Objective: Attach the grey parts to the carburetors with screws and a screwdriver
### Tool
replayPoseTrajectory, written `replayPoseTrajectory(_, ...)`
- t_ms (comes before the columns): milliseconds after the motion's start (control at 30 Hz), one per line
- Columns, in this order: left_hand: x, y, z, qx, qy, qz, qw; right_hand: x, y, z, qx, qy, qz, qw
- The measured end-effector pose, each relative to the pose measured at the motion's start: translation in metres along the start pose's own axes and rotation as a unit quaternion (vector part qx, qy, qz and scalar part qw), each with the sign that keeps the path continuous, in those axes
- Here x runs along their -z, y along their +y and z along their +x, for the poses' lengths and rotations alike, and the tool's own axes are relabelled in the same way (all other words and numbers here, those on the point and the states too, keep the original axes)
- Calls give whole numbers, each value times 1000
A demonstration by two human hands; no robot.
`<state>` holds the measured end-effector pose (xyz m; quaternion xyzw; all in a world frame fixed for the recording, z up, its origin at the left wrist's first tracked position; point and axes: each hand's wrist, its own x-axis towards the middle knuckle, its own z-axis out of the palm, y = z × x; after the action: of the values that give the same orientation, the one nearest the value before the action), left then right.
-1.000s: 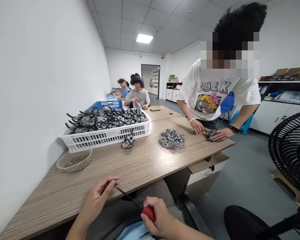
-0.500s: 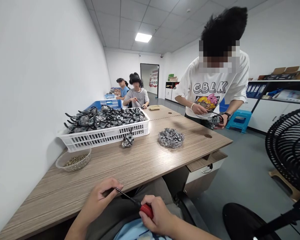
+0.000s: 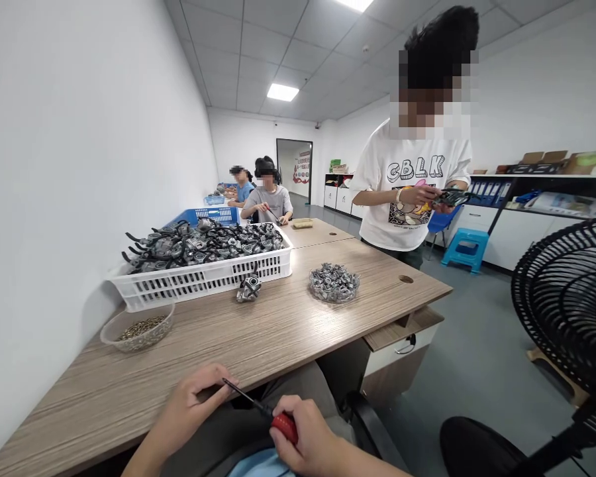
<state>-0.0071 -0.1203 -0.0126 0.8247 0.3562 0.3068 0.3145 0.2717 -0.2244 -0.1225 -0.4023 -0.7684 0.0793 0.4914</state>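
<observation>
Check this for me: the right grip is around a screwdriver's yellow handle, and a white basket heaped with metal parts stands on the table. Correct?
The screwdriver handle is red, not yellow, as the head view shows. The rest holds: the right grip is around it, and the white basket heaped with metal parts stands on the table.

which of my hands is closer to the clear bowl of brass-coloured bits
Left. Your left hand is by the near edge of the table, nearer you than the clear bowl and to its right; your right hand, around the red-handled tool, is farther right.
</observation>
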Motion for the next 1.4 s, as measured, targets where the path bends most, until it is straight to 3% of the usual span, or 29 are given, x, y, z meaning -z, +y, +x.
replayPoseTrajectory(333,-1,-6,1,-16,3,-14,1000,-3,4,-1,8,16,1,1000)
replayPoseTrajectory(800,-3,5,2,-11,-6,-2,1000,-3,5,2,-22,-59,0,998)
replayPoseTrajectory(1233,-3,-4,-1,-13,-19,14,1000,-1,5,4,-56,-65,34,996)
replayPoseTrajectory(1400,-4,-5,-1,3,2,0,1000,-6,12,3,-63,-57,48,995)
